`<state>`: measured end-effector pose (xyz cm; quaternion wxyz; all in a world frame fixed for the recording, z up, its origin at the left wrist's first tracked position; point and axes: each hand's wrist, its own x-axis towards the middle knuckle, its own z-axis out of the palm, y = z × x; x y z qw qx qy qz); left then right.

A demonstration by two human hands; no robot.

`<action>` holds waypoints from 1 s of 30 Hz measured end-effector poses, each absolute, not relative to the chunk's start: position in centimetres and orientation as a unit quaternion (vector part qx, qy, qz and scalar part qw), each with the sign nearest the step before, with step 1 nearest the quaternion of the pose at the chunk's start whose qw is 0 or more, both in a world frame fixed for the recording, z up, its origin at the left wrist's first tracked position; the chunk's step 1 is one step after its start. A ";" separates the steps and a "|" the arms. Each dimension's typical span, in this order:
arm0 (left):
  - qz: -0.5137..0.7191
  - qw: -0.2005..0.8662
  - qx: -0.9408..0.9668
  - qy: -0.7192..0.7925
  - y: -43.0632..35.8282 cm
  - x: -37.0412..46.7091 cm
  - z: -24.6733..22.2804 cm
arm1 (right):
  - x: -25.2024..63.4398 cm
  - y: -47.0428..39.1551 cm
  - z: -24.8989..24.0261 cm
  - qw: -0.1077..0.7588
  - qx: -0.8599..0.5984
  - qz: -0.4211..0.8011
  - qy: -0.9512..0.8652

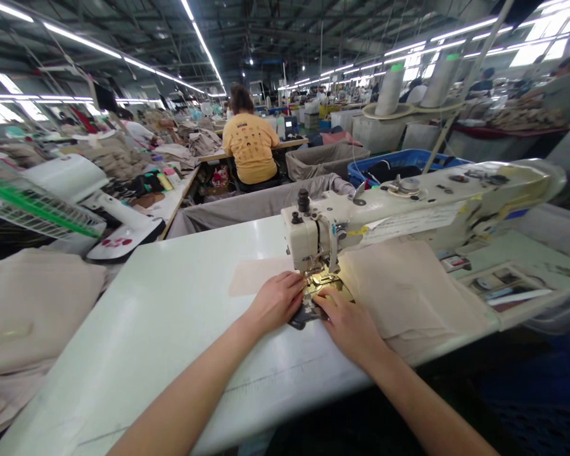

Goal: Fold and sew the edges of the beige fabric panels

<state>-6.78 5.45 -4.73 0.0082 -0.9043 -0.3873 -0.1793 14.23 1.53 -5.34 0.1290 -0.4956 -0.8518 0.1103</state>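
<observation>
A white sewing machine (308,237) stands over the tabletop, its needle area lit yellow. My left hand (278,301) is just left of the presser foot, fingers bent and pressed together, tips beside the needle. What those fingertips hold, if anything, is hidden. Behind that hand a flat beige fabric piece (251,277) reaches toward the needle. My right hand (349,323) is at the front right of the shiny needle plate (327,282), fingers closed near its edge; I cannot make out what is in them. To its right lies a stack of beige fabric pieces (399,285).
The pale tabletop (180,304) extends left. Folded beige cloth (38,304) is piled at far left, near a white fan (66,180). A tool tray (503,285) sits at right. Ahead are a grey cloth bin (247,206), a blue crate (384,161) and a seated person (251,142).
</observation>
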 end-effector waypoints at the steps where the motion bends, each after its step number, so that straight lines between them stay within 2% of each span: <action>1: -0.179 0.008 -0.904 -0.388 5.5 -6.8 -4.7 | 14.2 1.5 -5.4 0.132 -0.494 0.111 -0.852; 12: -0.178 -0.041 -0.896 -0.405 5.6 -7.3 -4.6 | 14.2 1.5 -5.3 0.142 -0.495 0.125 -0.848; 22: -0.033 0.029 -0.870 -0.491 2.9 -5.6 -2.9 | 14.5 1.5 -5.2 0.178 -0.502 0.147 -0.834; 26: -0.040 0.017 -0.866 -0.498 0.2 -3.7 -3.0 | 15.0 0.9 -5.2 0.211 -0.482 0.169 -0.833; 30: -0.051 0.011 -0.881 -0.470 -0.8 -3.3 -3.6 | 15.5 -0.6 -5.6 0.206 -0.461 0.172 -0.846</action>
